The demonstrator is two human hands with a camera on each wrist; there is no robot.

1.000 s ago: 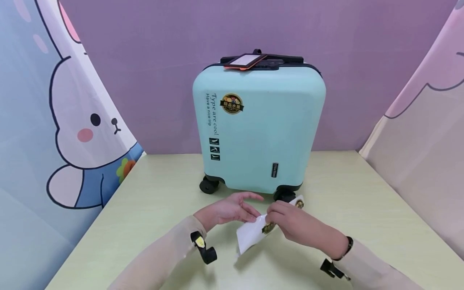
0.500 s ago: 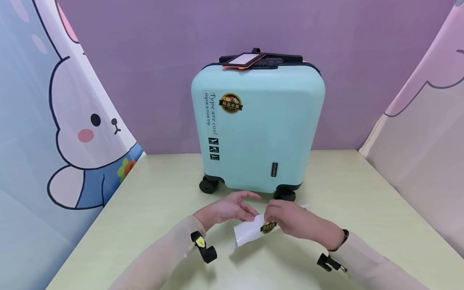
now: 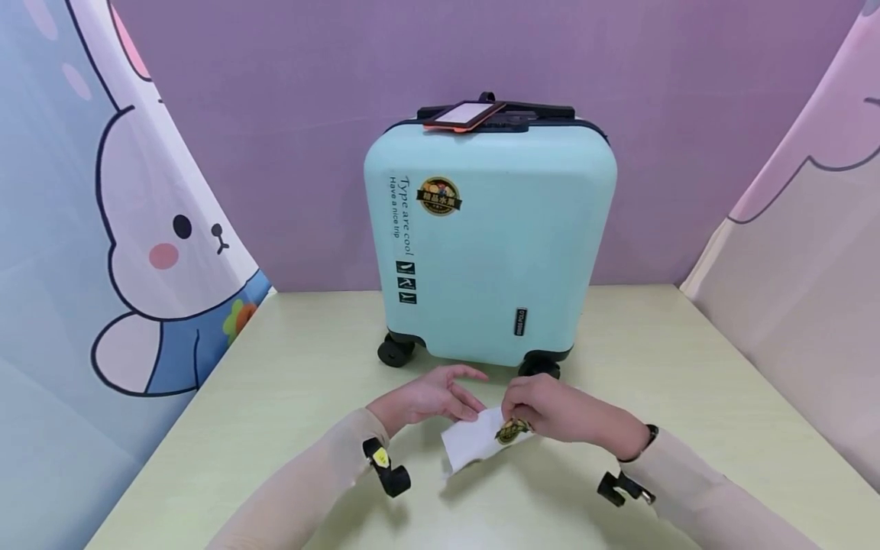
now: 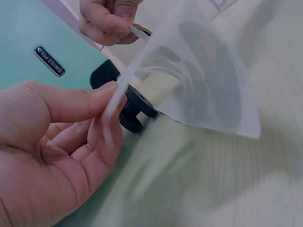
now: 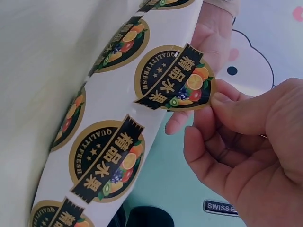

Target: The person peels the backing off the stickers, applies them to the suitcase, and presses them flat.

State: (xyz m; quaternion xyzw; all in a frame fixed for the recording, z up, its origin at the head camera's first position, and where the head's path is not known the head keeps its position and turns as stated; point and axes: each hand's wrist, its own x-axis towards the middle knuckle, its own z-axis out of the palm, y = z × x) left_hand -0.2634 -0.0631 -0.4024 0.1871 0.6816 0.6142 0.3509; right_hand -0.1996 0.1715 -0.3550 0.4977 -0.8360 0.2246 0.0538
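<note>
My left hand (image 3: 440, 397) pinches the edge of a white sticker sheet (image 3: 470, 443) between thumb and fingers, above the table. The sheet bends as it hangs. Its printed face, in the right wrist view, carries several round black-and-gold fruit stickers. My right hand (image 3: 567, 409) pinches the outer edge of one such fruit sticker (image 5: 175, 78) between thumb and forefinger. That sticker reaches past the sheet's edge, its inner part still over the white backing. From the left wrist view, the plain back of the sheet faces the camera, the stickers showing through as grey shapes.
Behind the hands a mint-green suitcase (image 3: 491, 244) stands upright on the pale table (image 3: 302, 351). One matching round sticker (image 3: 439, 196) is on its upper left front. A luggage tag (image 3: 464, 114) lies at its handle. Cartoon and purple cloths line the sides and back.
My right hand has shifted slightly left, and the sticker sheet has turned and bent, its far right end now hidden behind that hand. My left hand has barely moved.
</note>
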